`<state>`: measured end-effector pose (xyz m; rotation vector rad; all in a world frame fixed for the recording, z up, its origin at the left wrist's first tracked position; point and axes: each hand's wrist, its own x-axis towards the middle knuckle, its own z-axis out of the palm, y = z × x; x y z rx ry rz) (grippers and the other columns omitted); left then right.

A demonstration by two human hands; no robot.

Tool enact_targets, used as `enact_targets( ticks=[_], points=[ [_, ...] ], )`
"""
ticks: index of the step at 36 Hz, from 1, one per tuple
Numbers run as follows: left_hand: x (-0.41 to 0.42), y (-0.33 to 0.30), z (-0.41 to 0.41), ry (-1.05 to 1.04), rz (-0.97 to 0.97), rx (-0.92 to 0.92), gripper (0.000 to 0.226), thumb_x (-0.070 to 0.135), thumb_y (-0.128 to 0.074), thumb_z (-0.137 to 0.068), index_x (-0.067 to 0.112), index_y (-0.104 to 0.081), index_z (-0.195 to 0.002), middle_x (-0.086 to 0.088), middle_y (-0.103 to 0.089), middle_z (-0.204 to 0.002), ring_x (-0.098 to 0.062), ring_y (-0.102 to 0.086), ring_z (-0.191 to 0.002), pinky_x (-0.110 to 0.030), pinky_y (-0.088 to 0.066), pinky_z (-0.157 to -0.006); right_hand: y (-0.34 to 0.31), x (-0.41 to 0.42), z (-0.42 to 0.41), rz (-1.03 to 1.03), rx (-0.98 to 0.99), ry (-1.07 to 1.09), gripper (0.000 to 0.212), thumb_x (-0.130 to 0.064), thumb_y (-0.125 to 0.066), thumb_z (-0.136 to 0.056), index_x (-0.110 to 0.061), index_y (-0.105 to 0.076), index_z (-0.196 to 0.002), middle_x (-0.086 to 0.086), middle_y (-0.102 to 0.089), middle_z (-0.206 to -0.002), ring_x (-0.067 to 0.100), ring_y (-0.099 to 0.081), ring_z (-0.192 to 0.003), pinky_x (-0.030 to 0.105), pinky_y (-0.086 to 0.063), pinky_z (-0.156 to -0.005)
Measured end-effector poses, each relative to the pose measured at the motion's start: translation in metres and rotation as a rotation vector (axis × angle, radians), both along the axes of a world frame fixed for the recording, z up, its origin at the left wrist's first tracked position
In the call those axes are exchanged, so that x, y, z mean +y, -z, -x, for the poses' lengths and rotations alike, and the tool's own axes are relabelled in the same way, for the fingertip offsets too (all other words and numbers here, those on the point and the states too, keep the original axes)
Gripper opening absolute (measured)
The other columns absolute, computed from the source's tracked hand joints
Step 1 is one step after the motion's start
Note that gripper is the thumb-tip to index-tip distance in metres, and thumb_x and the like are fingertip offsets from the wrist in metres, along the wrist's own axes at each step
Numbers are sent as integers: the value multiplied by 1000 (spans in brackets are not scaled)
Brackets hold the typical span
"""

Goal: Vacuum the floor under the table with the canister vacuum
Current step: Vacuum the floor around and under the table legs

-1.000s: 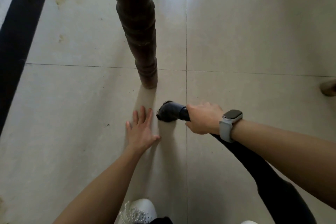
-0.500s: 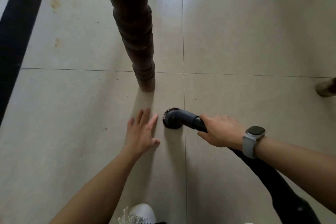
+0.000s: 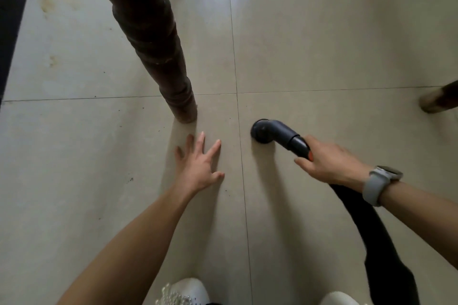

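Observation:
The dark round brush nozzle [image 3: 266, 132] of the vacuum sits on the pale tiled floor [image 3: 322, 44], right of a tile seam. My right hand [image 3: 329, 162], with a grey watch on the wrist, grips the black tube just behind the nozzle. The black hose [image 3: 371, 235] runs from that hand down to the lower right. My left hand [image 3: 198, 166] rests flat on the floor with fingers spread, left of the seam. It lies just below the foot of a dark turned wooden table leg [image 3: 158, 44].
A second furniture foot [image 3: 438, 100] shows at the right edge. A dark band [image 3: 10, 20] runs along the far left. Small dark specks lie on the tiles left of the table leg. Two white shoes [image 3: 186, 291] appear at the bottom edge.
The nozzle has moved right, away from the table leg and my left hand, across the tile seam. My right hand has slid with it. My left hand stays flat on the floor.

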<state>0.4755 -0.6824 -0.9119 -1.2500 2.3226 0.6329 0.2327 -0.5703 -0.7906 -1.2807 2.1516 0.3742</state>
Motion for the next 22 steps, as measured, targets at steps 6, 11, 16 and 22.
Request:
enact_targets(
  ticks=[6, 11, 16, 22],
  points=[
    [-1, -1, 9, -16, 20, -21, 79, 58, -53, -87, 44, -6, -149, -4, 11, -159, -35, 11, -145, -59, -3, -115, 2, 17, 9, 67, -373, 378, 41, -26, -60, -88, -26, -42, -124, 6, -60, -84, 24, -65, -54, 29, -51, -46],
    [9, -2, 7, 4, 53, 0, 75, 55, -49, -91, 35, -10, -151, -8, 7, -160, -38, 6, -145, -57, -12, -116, -2, 17, 23, 145, -140, 361, 30, -34, -58, -86, -25, -46, -112, 4, -64, -75, 22, -66, -52, 34, -57, -55],
    [10, -6, 13, 5, 36, -20, 77, 55, -51, -90, 34, -9, -152, -10, 7, -160, -38, 6, -146, -55, -17, -116, 6, 24, -19, 76, -11, 51, 42, -36, -50, -92, -23, -38, -130, 11, -64, -108, 32, -63, -93, 30, -43, -69],
    [19, -8, 21, 32, -15, -49, 81, 55, -54, -88, 41, -5, -151, -10, 14, -159, -38, 14, -145, -58, -13, -114, 5, 11, -2, 182, 172, 24, 38, -30, -44, -95, -17, -35, -130, 10, -64, -97, 31, -61, -80, 34, -44, -63]
  ],
)
